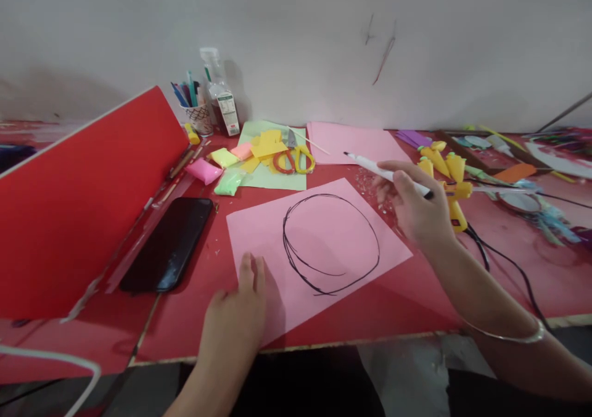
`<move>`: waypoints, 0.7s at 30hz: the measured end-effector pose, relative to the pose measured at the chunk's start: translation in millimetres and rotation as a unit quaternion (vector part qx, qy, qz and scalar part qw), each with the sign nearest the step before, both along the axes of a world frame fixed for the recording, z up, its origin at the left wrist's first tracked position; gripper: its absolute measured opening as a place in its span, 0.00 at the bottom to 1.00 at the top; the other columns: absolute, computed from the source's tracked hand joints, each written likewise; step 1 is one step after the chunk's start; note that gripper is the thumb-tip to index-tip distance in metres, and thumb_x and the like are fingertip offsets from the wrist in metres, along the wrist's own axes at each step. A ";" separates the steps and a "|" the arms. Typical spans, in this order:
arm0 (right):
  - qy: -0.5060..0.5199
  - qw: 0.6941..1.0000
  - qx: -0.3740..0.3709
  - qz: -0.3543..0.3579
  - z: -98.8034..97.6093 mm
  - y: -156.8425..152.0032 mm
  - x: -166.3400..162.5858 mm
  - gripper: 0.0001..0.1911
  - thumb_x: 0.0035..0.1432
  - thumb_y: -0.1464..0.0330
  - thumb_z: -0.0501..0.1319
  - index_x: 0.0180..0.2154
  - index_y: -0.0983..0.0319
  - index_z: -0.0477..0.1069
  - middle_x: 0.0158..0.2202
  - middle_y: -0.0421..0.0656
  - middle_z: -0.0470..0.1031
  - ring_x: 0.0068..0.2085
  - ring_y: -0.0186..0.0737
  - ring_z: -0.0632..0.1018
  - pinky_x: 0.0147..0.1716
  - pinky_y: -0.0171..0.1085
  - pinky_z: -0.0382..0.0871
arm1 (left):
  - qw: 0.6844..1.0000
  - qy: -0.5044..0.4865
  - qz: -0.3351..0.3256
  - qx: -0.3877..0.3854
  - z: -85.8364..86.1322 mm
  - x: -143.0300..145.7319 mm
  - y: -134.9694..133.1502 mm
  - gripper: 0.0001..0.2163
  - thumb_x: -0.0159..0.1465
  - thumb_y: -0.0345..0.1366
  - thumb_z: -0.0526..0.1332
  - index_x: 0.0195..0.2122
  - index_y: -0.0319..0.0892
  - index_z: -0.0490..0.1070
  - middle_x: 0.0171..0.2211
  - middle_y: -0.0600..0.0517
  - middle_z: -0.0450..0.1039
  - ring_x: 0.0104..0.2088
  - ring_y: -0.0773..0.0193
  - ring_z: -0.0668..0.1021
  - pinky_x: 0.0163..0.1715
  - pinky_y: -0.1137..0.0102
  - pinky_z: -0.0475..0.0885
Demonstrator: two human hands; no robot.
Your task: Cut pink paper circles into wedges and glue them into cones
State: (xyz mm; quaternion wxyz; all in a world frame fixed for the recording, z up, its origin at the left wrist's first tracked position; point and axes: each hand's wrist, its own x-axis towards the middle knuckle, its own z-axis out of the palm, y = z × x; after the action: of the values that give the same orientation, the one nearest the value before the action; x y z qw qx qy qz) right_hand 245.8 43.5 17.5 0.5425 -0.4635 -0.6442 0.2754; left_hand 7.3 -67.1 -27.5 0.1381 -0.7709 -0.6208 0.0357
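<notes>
A pink sheet of paper (333,238) lies tilted on the red table, with a rough circle drawn on it in black lines. My left hand (238,306) rests on the sheet's left side, fingers stretched out and pressed flat. My right hand (411,201) is raised above the sheet's right corner and grips a white marker (383,169). The marker's dark tip is uncovered and points left, away from the paper. A black cap sits on its back end.
Left of the sheet lies a black phone (169,244) beside a red board (92,207). Behind are scissors (303,158), clay packets (203,170), more pink paper (346,139), a pen cup (198,118) and a bottle (224,105). A yellow glue gun (457,210) with a cord stands right.
</notes>
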 end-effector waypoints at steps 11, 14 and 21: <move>0.015 0.999 0.017 -0.040 7.3 -12.6 2.7 0.06 0.54 0.66 0.57 0.36 0.56 0.70 0.30 0.40 0.75 0.28 0.35 0.75 0.33 0.40 0.71 | 0.997 0.044 0.061 0.009 11.1 46.1 -13.2 0.21 0.55 0.16 0.43 0.44 0.23 0.70 0.41 0.26 0.71 0.16 0.64 0.74 0.18 0.69 0.69; 0.014 1.000 -0.023 -0.005 6.7 -10.6 -6.4 0.05 0.52 0.67 0.58 0.33 0.59 0.69 0.27 0.40 0.75 0.27 0.34 0.75 0.30 0.39 0.71 | 0.999 0.045 0.029 -0.008 10.8 51.0 -14.4 0.20 0.55 0.16 0.45 0.43 0.25 0.71 0.40 0.28 0.72 0.16 0.66 0.74 0.20 0.70 0.69; -0.055 0.975 -0.181 0.114 -17.7 1.4 -24.2 0.09 0.46 0.66 0.59 0.32 0.64 0.69 0.26 0.43 0.76 0.27 0.36 0.76 0.25 0.35 0.70 | 0.978 -0.028 -0.060 -0.197 21.8 53.2 -7.4 0.15 0.56 0.20 0.49 0.33 0.35 0.75 0.33 0.41 0.73 0.20 0.64 0.74 0.21 0.72 0.65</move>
State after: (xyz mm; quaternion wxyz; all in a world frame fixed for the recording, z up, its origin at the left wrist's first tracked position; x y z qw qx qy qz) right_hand 221.6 44.9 -0.2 0.3784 -0.4918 -0.6610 0.4218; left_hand 60.5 -74.5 -5.7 -0.0326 -0.8193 -0.5580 0.1274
